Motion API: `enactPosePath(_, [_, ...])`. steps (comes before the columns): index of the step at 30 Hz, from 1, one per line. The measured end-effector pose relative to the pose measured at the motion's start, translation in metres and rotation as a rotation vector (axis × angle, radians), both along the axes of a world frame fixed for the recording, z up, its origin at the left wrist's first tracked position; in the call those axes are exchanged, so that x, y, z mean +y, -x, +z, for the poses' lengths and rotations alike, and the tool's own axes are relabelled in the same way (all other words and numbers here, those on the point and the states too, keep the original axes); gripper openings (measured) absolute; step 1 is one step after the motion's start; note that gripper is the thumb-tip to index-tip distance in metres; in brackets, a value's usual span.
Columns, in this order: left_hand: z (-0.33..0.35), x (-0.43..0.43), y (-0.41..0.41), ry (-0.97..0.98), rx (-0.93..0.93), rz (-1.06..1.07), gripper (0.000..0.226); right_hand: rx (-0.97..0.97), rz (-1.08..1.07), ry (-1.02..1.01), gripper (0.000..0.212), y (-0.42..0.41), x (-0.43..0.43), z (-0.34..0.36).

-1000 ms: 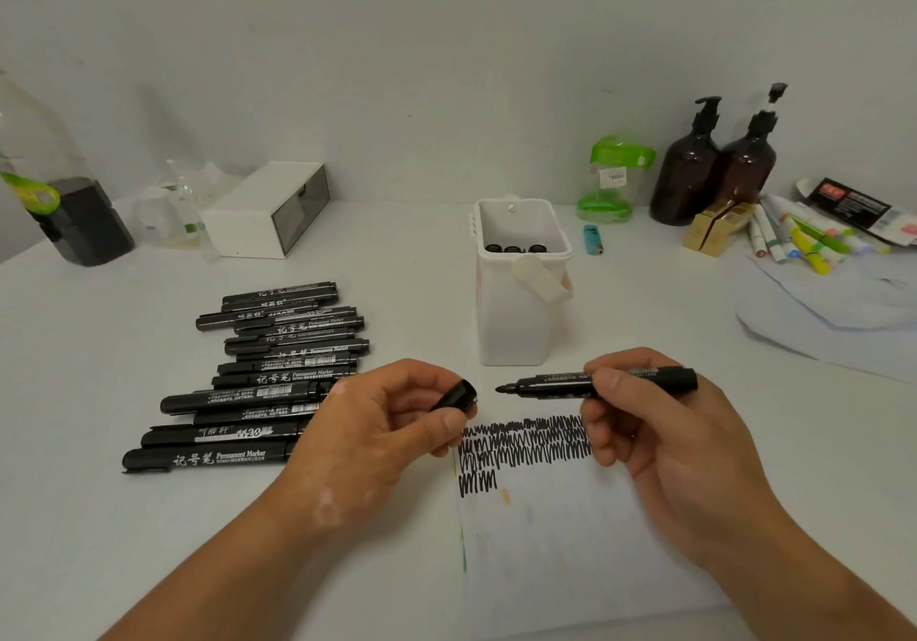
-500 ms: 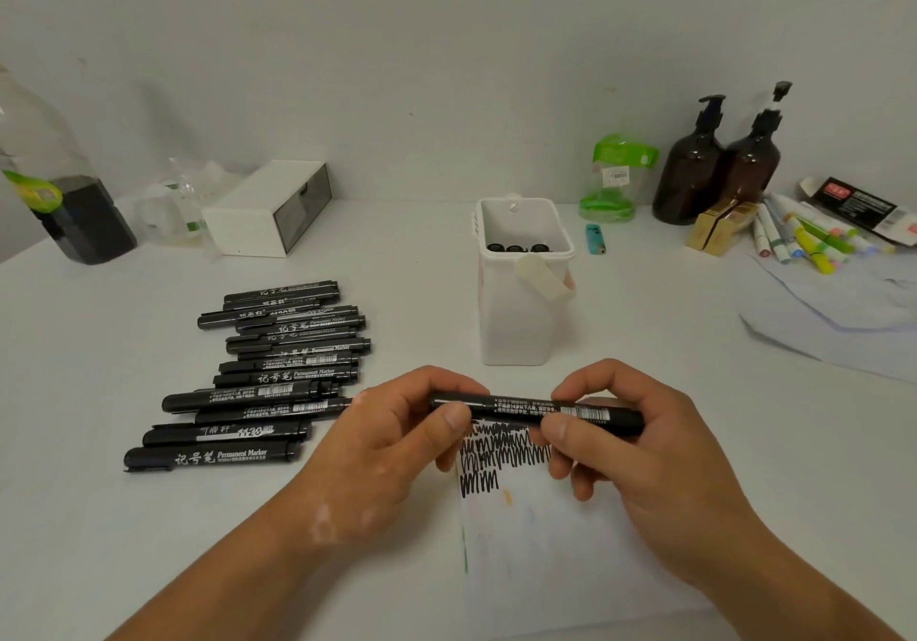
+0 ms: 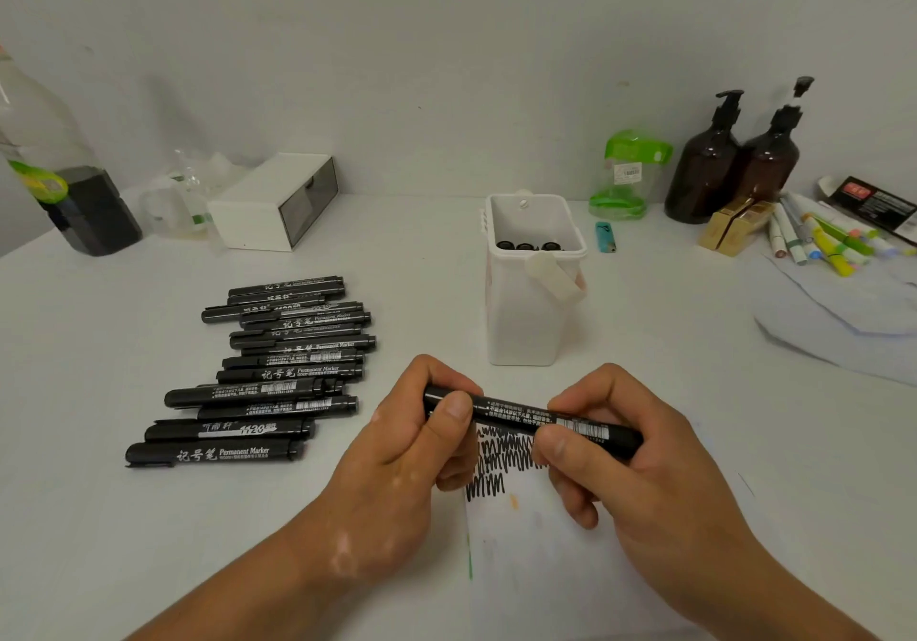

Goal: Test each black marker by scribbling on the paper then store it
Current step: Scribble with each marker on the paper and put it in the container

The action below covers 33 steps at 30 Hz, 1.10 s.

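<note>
A capped black marker (image 3: 516, 413) lies level between both hands, just above the paper. My left hand (image 3: 412, 447) pinches its cap end with thumb and fingers. My right hand (image 3: 630, 462) grips the barrel end. Below them lies the white paper (image 3: 560, 556) with black scribbles (image 3: 496, 462) near its top edge. Several black markers (image 3: 278, 367) lie in a row on the table to the left. A white tall bin (image 3: 526, 323) stands behind the hands, with three black marker ends (image 3: 527, 246) showing inside.
A white drawer box (image 3: 273, 203), a clear bottle (image 3: 34, 144) and a black holder (image 3: 94, 216) stand at the back left. Two brown pump bottles (image 3: 734, 159), a green jar (image 3: 627, 174), a blue lighter (image 3: 605, 237) and coloured markers (image 3: 823, 238) sit at the back right.
One second ago the left hand held the loose cap and the right hand the uncapped marker. The cap has gone onto the marker, and both hands now hold it together.
</note>
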<state>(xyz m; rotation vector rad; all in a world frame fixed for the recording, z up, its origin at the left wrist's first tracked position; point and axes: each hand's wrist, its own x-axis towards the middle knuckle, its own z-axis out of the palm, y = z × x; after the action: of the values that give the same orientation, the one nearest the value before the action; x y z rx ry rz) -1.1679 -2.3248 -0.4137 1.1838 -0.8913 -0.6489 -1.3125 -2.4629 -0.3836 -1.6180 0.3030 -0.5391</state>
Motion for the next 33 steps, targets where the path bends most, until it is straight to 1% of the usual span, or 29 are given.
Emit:
enactPosePath(9, [-0.003, -0.002, -0.001, -0.006, -0.041, 0.004, 0.027, 0.021, -0.005, -0.028, 0.011, -0.001, -0.002, -0.005])
enactPosePath(11, [-0.001, -0.003, -0.005, 0.015, -0.035, 0.026, 0.031, 0.019, -0.02, -0.052, 0.013, -0.004, 0.0, -0.005])
enactPosePath(14, [0.002, -0.003, -0.009, 0.098, 0.017, 0.009, 0.038, 0.009, -0.078, -0.054, 0.02, -0.006, 0.001, -0.003])
enactPosePath(16, [0.003, -0.004, -0.008, 0.138, 0.033, 0.004, 0.038, -0.004, -0.102, -0.082, 0.023, -0.007, 0.001, -0.002])
enactPosePath(18, [0.005, -0.005, -0.005, 0.132, 0.009, 0.032, 0.038, 0.005, -0.106, -0.071, 0.022, -0.006, 0.002, -0.001])
enactPosePath(21, [0.009, -0.004, 0.0, 0.067, -0.139, 0.096, 0.028, 0.088, -0.083, 0.082, 0.017, -0.005, 0.008, 0.002])
enactPosePath(23, [0.014, -0.001, -0.001, 0.061, -0.175, 0.121, 0.021, 0.121, -0.108, 0.185, 0.019, -0.004, 0.009, 0.005])
enactPosePath(24, [0.015, 0.001, -0.002, 0.053, -0.186, 0.136, 0.02, 0.104, -0.135, 0.217, 0.02, -0.004, 0.008, 0.008])
enactPosePath(27, [0.017, 0.005, -0.005, -0.01, -0.264, 0.198, 0.026, 0.006, -0.127, 0.247, 0.023, -0.002, 0.007, 0.025])
enactPosePath(29, [0.017, 0.007, -0.007, -0.042, -0.344, 0.21, 0.029, 0.008, -0.079, 0.285, 0.033, -0.004, 0.009, 0.038])
enactPosePath(31, [0.015, 0.008, -0.009, -0.073, -0.454, 0.221, 0.031, 0.043, -0.095, 0.396, 0.037, -0.008, 0.011, 0.048])
enactPosePath(33, [0.014, 0.009, -0.01, -0.084, -0.51, 0.235, 0.032, 0.083, -0.152, 0.557, 0.033, -0.012, 0.013, 0.056])
